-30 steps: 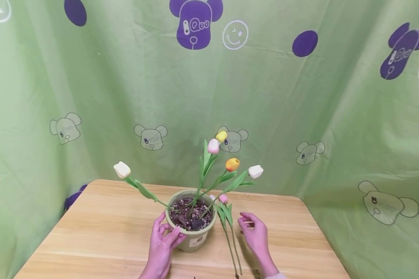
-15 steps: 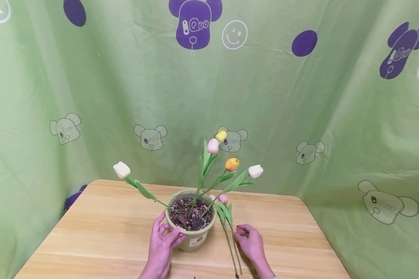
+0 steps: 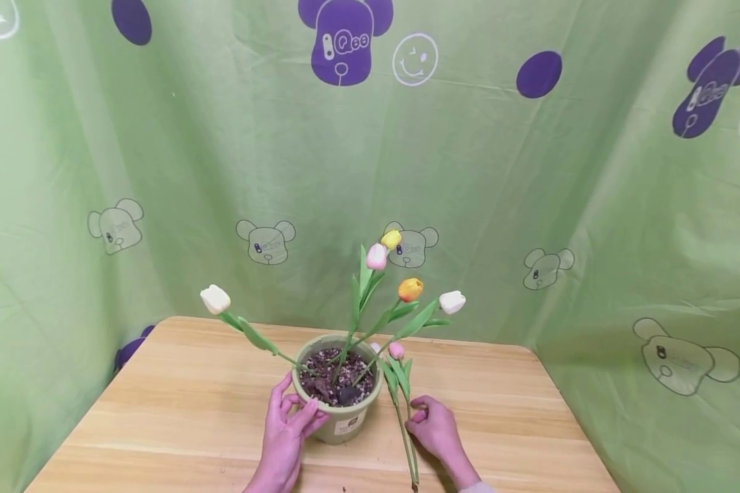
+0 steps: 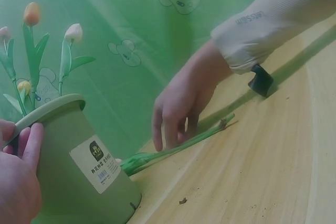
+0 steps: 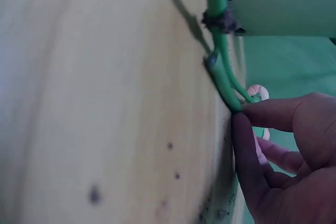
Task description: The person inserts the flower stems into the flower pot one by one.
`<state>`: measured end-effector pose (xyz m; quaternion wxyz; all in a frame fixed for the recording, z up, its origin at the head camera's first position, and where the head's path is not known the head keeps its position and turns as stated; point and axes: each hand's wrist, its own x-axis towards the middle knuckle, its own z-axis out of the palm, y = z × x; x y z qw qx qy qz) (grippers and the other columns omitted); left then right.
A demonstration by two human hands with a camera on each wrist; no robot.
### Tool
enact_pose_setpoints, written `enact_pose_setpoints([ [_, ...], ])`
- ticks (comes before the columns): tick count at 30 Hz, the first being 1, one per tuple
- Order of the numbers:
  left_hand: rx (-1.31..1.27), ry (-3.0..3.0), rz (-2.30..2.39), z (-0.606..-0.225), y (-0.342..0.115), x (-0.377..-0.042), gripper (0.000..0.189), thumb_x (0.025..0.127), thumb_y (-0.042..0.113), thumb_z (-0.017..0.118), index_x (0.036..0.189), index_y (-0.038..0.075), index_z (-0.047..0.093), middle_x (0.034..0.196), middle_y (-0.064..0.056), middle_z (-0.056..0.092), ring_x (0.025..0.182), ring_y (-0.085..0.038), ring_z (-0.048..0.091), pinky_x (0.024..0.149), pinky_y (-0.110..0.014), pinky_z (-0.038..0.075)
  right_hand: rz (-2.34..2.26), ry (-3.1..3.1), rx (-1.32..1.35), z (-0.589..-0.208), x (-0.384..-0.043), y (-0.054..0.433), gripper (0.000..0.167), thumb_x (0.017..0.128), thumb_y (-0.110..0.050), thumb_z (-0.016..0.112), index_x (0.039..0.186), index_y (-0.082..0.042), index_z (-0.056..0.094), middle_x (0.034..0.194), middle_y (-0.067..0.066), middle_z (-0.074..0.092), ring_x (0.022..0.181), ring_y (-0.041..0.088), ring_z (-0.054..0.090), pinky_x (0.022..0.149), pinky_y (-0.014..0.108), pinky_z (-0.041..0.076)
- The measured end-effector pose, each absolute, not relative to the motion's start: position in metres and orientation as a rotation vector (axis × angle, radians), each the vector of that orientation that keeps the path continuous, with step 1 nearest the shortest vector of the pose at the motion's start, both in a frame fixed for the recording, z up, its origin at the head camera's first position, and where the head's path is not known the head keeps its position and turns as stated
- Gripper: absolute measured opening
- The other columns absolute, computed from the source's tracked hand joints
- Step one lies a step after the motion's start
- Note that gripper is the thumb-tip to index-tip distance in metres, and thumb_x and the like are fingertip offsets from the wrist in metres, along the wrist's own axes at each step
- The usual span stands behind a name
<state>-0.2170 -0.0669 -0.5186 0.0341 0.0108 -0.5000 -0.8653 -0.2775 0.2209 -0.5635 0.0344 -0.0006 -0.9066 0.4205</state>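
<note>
My left hand [image 3: 284,433] grips the near left rim of a green flower pot [image 3: 361,409], thumb over the edge. Dark soil [image 3: 329,366] fills it, and several artificial tulips stand in it: white [image 3: 215,300], pink [image 3: 376,257], yellow [image 3: 391,239], orange [image 3: 410,289] and another white one [image 3: 452,302]. Right of the pot lie two tulips with stems toward me; one has a pink bloom [image 3: 397,350], the other's pale bloom is partly hidden behind the pot. My right hand [image 3: 434,427] pinches a green stem [image 5: 227,88] between thumb and finger, seen in the right wrist view.
The wooden table [image 3: 179,397] has rounded far corners. Green printed curtains [image 3: 321,157] hang behind it and at both sides. Small dark crumbs [image 4: 182,201] lie on the tabletop near the pot. A white label [image 4: 96,163] faces front on the pot.
My right hand has come left and down to the lying tulips and taken a stem. That stem has shifted left against the other one. My left hand stays on the pot rim.
</note>
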Motion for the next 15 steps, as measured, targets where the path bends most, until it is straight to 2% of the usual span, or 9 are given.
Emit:
enact_pose_setpoints([
  [4, 0.03, -1.543, -2.659, -0.5185, -0.0667, -0.2173, 0.08, 0.097, 0.001, 0.063, 0.162, 0.01, 0.018, 0.114, -0.007, 0.051, 0.091, -0.013, 0.069, 0.097, -0.033, 0.063, 1.232, -2.841, 0.029, -0.5619, -0.2765, 0.2204, 0.044, 0.075, 0.005, 0.078, 0.117, 0.007, 0.065, 0.078, 0.003, 0.066, 0.068, 0.013, 0.061, 0.057, 0.021, 0.056],
  [15, 0.018, -1.529, -2.665, -0.5192, -0.0661, -0.2176, 0.079, 0.097, 0.0, 0.063, 0.161, 0.009, 0.017, 0.114, -0.007, 0.052, 0.09, -0.013, 0.07, 0.097, -0.033, 0.063, 1.287, -2.843, -0.028, -0.5576, -0.2713, 0.2208, 0.031, 0.075, 0.005, 0.076, 0.105, 0.007, 0.068, 0.076, 0.005, 0.067, 0.061, 0.014, 0.062, 0.053, 0.024, 0.058],
])
